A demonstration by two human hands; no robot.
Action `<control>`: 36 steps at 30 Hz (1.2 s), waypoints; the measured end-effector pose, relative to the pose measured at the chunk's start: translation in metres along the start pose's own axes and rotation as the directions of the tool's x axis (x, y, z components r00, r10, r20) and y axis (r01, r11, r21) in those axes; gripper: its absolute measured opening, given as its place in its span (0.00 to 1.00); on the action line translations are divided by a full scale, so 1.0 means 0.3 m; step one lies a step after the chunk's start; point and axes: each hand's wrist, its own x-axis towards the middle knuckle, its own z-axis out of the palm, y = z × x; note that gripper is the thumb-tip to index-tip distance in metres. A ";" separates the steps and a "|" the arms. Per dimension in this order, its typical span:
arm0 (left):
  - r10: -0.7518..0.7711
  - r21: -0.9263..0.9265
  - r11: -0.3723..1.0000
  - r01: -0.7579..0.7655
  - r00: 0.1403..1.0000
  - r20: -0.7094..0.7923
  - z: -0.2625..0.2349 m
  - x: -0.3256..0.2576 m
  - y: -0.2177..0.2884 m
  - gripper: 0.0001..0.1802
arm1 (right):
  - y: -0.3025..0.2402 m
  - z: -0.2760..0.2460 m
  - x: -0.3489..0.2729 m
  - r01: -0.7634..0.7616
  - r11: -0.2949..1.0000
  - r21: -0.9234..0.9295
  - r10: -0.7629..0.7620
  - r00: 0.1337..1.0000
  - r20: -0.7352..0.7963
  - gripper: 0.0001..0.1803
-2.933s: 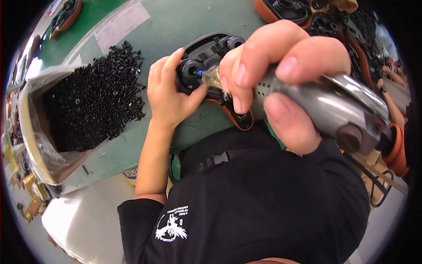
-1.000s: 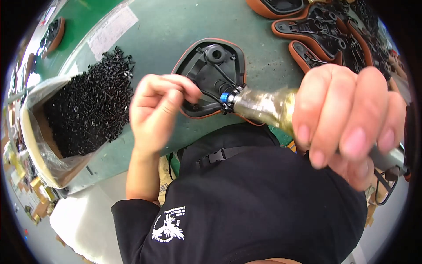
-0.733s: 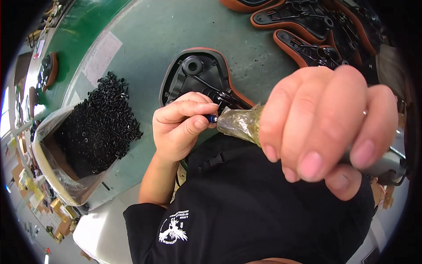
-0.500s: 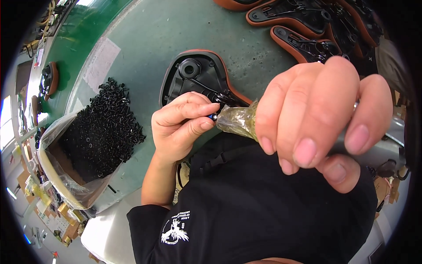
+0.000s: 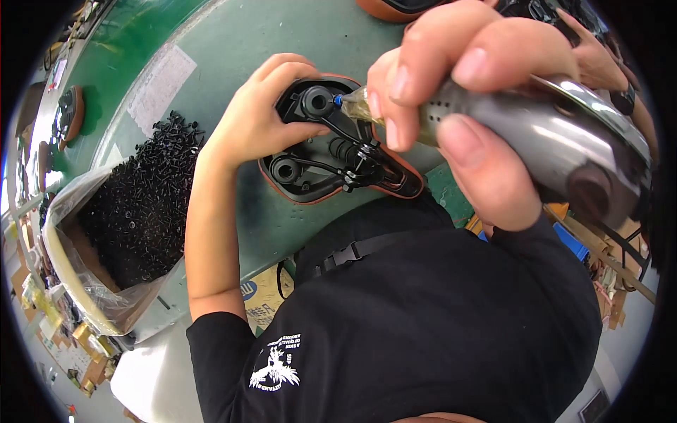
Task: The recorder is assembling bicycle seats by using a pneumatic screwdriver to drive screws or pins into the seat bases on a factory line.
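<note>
**Q:** Black plastic underside up: where does the saddle (image 5: 338, 151) sit?

**Me:** On the green bench (image 5: 247, 42), just in front of my chest, upside down. Its orange-brown rim shows around the black base, and black wire rails run across the middle. One round boss is at the far end and another at the near left.

**Q:** State of your left hand (image 5: 257, 116)?

**Me:** It is laid over the far left edge of the saddle, fingers curled onto the rim and thumb pointing toward the far boss. It is pressing on the saddle rather than clenched around it.

**Q:** And your right hand (image 5: 458, 113)?

**Me:** It is wrapped tightly around a grey driver (image 5: 550, 141). The driver is tilted, with its clear nose and blue tip (image 5: 338, 101) at the far boss. I cannot tell whether the tip is touching.

**Q:** What lies around the workpiece?

**Me:** To my left, a pile of black screws (image 5: 144, 197) spills from a cardboard box (image 5: 63, 275) lined with clear plastic film. A white paper label (image 5: 161, 84) is stuck to the bench beyond the pile. At the far edge more saddles (image 5: 395, 7) lie, well apart from mine. Another person's hand (image 5: 599, 60) shows at the upper right, behind the driver. My black shirt (image 5: 437, 331) fills the lower part of the view.
</note>
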 end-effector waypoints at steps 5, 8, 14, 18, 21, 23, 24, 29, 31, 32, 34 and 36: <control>0.043 -0.209 0.977 -0.048 0.999 -0.028 0.046 0.002 -0.066 0.26 | 0.030 0.042 -0.008 -0.087 0.994 0.066 0.082 0.994 0.078 0.21; -0.009 -0.188 0.982 -0.005 0.997 -0.071 0.062 -0.019 -0.066 0.24 | 0.054 0.074 0.027 -0.084 0.992 0.093 0.063 0.977 0.204 0.22; -0.032 -0.252 0.967 -0.014 0.984 -0.178 0.096 -0.030 -0.079 0.20 | 0.108 0.125 0.013 -0.182 0.983 0.004 0.181 0.979 0.089 0.17; -0.012 -0.234 0.972 -0.036 0.979 -0.202 0.102 -0.026 -0.092 0.21 | 0.148 0.130 0.030 -0.202 0.974 -0.098 0.215 0.966 0.141 0.11; -0.006 -0.237 0.971 -0.039 0.983 -0.185 0.113 -0.009 -0.091 0.23 | 0.166 0.134 0.026 -0.211 0.977 -0.040 0.214 0.973 0.090 0.11; -0.018 -0.230 0.973 -0.026 0.982 -0.188 0.123 0.005 -0.098 0.23 | 0.195 0.128 0.042 -0.169 0.982 -0.079 0.176 0.981 0.080 0.12; -0.040 -0.232 0.973 -0.009 0.978 -0.206 0.135 -0.001 -0.098 0.23 | 0.177 0.137 0.053 -0.214 0.975 -0.062 0.216 0.976 0.029 0.15; -0.051 -0.172 0.985 0.024 0.987 -0.155 0.081 -0.018 -0.040 0.24 | 0.075 0.056 -0.008 -0.072 0.979 0.190 0.089 0.992 -0.086 0.20; -0.086 -0.132 0.990 0.058 0.971 -0.222 0.020 -0.037 -0.017 0.21 | -0.011 -0.018 -0.061 -0.063 0.977 0.203 0.113 0.962 -0.249 0.21; -0.090 -0.114 0.992 0.062 0.961 -0.262 -0.037 -0.036 -0.030 0.22 | -0.057 -0.064 -0.098 -0.074 0.973 0.220 0.151 0.921 -0.359 0.21; -0.250 -0.272 0.952 0.138 0.866 -0.433 -0.169 -0.077 -0.122 0.20 | -0.105 -0.175 -0.181 -0.094 0.983 0.159 0.171 0.790 -0.589 0.25; -0.383 -0.311 0.923 0.226 0.605 -0.698 -0.335 -0.083 -0.164 0.16 | -0.146 -0.279 -0.218 -0.272 0.959 0.081 0.232 0.588 -0.775 0.24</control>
